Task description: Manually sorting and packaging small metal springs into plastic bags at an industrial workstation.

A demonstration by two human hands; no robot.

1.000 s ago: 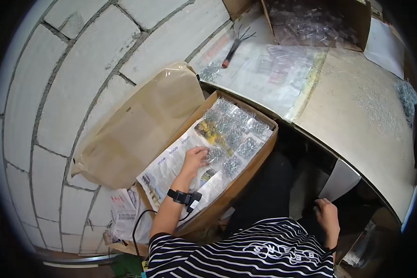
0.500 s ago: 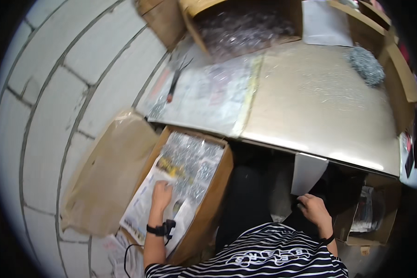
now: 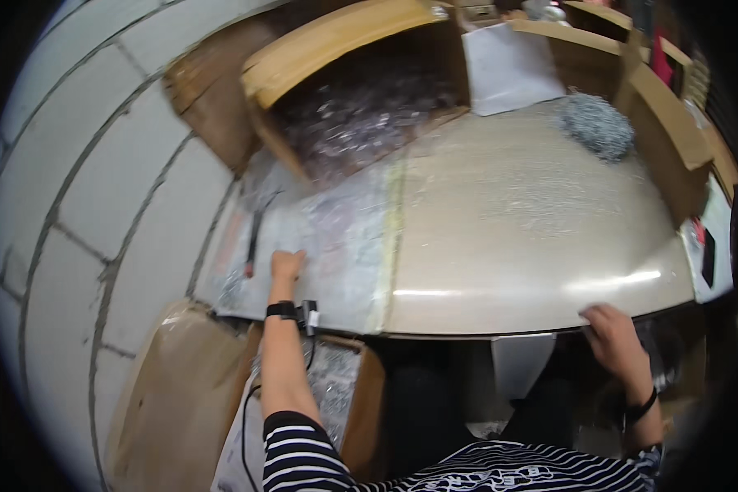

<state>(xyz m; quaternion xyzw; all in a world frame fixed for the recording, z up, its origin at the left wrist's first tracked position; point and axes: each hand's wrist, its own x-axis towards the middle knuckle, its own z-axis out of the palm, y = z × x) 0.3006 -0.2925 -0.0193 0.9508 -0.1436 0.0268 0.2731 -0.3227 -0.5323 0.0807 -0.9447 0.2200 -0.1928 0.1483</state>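
Observation:
My left hand (image 3: 287, 264) is closed, held over the plastic-covered left part of the table (image 3: 508, 262); whatever it may hold is hidden. Just left of it lies a slim dark tool (image 3: 254, 238) with a reddish end and thin prongs. My right hand (image 3: 613, 332) is at the table's front edge toward the right, its fingers loosely bent and somewhat apart, with nothing visible in them. A tangled heap of thin silvery pieces (image 3: 597, 127) sits at the far right, and similar thin bits are scattered across the middle of the tabletop.
A tipped cardboard box (image 3: 344, 45) with clear plastic pieces stands at the back left. White sheet (image 3: 512, 70) and cardboard walls (image 3: 672, 123) border the back and right. Below the table's left edge is an open carton (image 3: 365, 410) of shiny packets, beside a brown wrapped bundle (image 3: 176, 402).
My left hand has risen from above the carton of packets to over the tabletop. My right hand has moved up from my lap to the front edge. The view has shifted too.

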